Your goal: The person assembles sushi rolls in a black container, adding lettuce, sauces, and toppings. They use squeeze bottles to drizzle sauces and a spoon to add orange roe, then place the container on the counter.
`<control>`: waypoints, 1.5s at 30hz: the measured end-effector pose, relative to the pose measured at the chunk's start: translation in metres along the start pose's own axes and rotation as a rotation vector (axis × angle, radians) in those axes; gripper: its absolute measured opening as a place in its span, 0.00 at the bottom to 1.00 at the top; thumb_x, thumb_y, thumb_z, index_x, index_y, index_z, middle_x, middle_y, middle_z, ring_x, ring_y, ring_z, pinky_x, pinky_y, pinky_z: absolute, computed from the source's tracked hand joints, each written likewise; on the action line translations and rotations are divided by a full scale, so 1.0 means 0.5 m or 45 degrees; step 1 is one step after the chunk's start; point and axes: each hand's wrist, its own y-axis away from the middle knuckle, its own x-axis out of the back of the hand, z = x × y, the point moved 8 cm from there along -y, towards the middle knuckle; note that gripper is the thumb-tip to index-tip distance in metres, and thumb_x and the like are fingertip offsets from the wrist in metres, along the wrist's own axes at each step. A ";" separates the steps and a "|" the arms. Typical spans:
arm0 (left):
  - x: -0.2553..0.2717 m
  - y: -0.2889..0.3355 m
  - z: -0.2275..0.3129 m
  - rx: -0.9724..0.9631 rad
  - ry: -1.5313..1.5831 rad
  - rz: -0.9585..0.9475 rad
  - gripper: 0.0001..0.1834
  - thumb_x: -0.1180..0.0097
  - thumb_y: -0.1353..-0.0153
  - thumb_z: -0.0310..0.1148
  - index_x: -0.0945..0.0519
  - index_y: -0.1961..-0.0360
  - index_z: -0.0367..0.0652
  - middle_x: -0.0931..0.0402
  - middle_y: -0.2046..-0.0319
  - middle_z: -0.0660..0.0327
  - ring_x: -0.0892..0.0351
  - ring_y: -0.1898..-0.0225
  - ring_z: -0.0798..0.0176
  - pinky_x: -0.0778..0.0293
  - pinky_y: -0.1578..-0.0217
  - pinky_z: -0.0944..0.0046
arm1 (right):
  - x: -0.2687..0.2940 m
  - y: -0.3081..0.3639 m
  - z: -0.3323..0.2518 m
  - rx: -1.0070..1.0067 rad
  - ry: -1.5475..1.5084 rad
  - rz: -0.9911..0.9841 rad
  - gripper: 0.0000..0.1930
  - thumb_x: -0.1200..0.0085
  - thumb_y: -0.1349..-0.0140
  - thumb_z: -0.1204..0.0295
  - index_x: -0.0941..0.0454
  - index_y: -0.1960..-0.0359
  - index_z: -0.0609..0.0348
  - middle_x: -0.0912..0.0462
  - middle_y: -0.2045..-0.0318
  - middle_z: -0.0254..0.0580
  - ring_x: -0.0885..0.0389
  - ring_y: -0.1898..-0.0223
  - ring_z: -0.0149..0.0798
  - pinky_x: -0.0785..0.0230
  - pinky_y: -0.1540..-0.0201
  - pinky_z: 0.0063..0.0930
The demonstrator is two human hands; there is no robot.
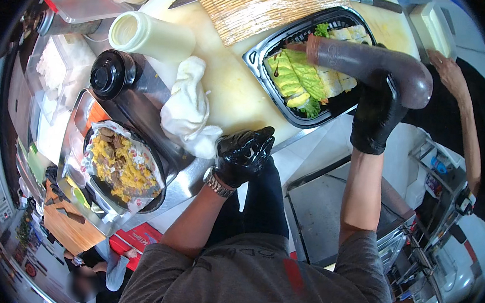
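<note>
My right hand, in a black glove, is wrapped round a squeeze bottle of dark brown sauce. The bottle lies nearly level, its nozzle pointing left over a black plastic tray. Inside the tray are cut sushi rolls topped with green avocado slices, with curly lettuce at the ends and a few dark sauce marks. My left hand, also black-gloved, is closed at the table's near edge, beside a crumpled white cloth. Whether anything is inside its curled fingers is hidden.
A bamboo mat and a knife lie at the far side of the cutting board. Leftward are a pale bottle, a black-lidded jar and a bowl of yellow and brown food. Another person's hand is at right.
</note>
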 end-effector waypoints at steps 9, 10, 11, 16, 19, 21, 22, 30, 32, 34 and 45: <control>0.005 -0.005 0.019 -0.098 -0.150 -0.044 0.11 0.32 0.48 0.24 0.14 0.62 0.38 0.13 0.64 0.55 0.13 0.68 0.57 0.19 0.68 0.60 | 0.058 0.074 -0.006 -0.051 0.083 0.067 0.29 0.39 0.42 0.82 0.30 0.38 0.57 0.22 0.46 0.44 0.22 0.44 0.43 0.25 0.43 0.37; 0.004 -0.006 0.017 -0.067 -0.125 -0.055 0.11 0.32 0.48 0.24 0.14 0.62 0.38 0.13 0.64 0.55 0.13 0.68 0.57 0.19 0.68 0.60 | 0.047 0.051 -0.005 -0.026 0.072 0.033 0.28 0.38 0.42 0.82 0.30 0.39 0.58 0.21 0.47 0.44 0.21 0.45 0.42 0.25 0.43 0.36; 0.003 -0.007 0.015 -0.037 -0.099 -0.066 0.10 0.31 0.48 0.25 0.14 0.62 0.38 0.13 0.63 0.55 0.13 0.67 0.57 0.19 0.68 0.60 | 0.035 0.030 -0.008 -0.001 0.061 -0.001 0.27 0.38 0.42 0.82 0.29 0.40 0.58 0.21 0.48 0.44 0.20 0.45 0.42 0.25 0.43 0.36; -0.002 0.000 0.016 -0.134 -0.183 -0.066 0.08 0.33 0.47 0.24 0.14 0.65 0.37 0.13 0.64 0.54 0.13 0.67 0.56 0.18 0.67 0.58 | 0.027 -0.020 -0.007 0.042 0.078 0.005 0.25 0.39 0.40 0.79 0.29 0.40 0.60 0.20 0.50 0.44 0.18 0.51 0.41 0.24 0.45 0.37; 0.004 -0.006 0.013 -0.041 -0.105 -0.032 0.07 0.33 0.46 0.24 0.14 0.65 0.37 0.13 0.65 0.53 0.13 0.68 0.55 0.18 0.67 0.59 | 0.054 0.021 -0.011 0.026 0.153 0.052 0.27 0.38 0.41 0.80 0.30 0.39 0.58 0.22 0.47 0.44 0.20 0.46 0.41 0.25 0.43 0.38; 0.004 -0.007 0.010 -0.004 -0.071 -0.030 0.06 0.34 0.46 0.24 0.14 0.65 0.36 0.13 0.66 0.53 0.13 0.69 0.55 0.18 0.68 0.59 | 0.089 0.073 -0.023 -0.012 0.296 0.112 0.29 0.39 0.41 0.77 0.32 0.36 0.56 0.24 0.43 0.44 0.24 0.41 0.43 0.30 0.38 0.42; 0.003 -0.006 0.009 -0.013 -0.080 -0.042 0.07 0.34 0.46 0.24 0.14 0.65 0.36 0.13 0.66 0.53 0.13 0.69 0.55 0.19 0.68 0.59 | 0.093 0.098 -0.029 -0.031 0.260 0.128 0.29 0.40 0.40 0.74 0.33 0.35 0.56 0.25 0.41 0.45 0.26 0.38 0.44 0.35 0.34 0.43; 0.003 -0.008 0.007 0.064 -0.026 -0.074 0.08 0.33 0.47 0.21 0.14 0.64 0.35 0.13 0.65 0.52 0.13 0.69 0.55 0.19 0.67 0.60 | 0.053 0.040 -0.040 0.054 0.081 0.030 0.28 0.37 0.42 0.82 0.30 0.39 0.58 0.21 0.48 0.45 0.20 0.46 0.42 0.24 0.43 0.38; 0.000 -0.008 0.012 0.001 -0.079 -0.096 0.08 0.33 0.47 0.20 0.14 0.64 0.34 0.13 0.65 0.52 0.13 0.68 0.55 0.18 0.67 0.59 | 0.044 0.001 -0.038 0.095 0.094 0.002 0.26 0.37 0.42 0.82 0.29 0.41 0.60 0.20 0.50 0.45 0.19 0.48 0.42 0.24 0.44 0.38; 0.003 -0.010 0.009 0.026 -0.017 -0.082 0.08 0.33 0.47 0.19 0.14 0.64 0.34 0.13 0.65 0.52 0.12 0.67 0.56 0.18 0.66 0.59 | 0.050 -0.024 -0.041 0.135 0.117 -0.013 0.25 0.37 0.42 0.81 0.28 0.42 0.61 0.19 0.51 0.45 0.18 0.50 0.42 0.24 0.44 0.37; 0.002 0.001 0.000 -0.038 0.011 -0.015 0.10 0.35 0.46 0.22 0.13 0.61 0.37 0.13 0.65 0.55 0.14 0.70 0.57 0.19 0.68 0.59 | 0.103 0.112 -0.057 0.019 0.084 0.060 0.29 0.39 0.44 0.86 0.30 0.39 0.57 0.21 0.48 0.43 0.19 0.47 0.41 0.23 0.44 0.37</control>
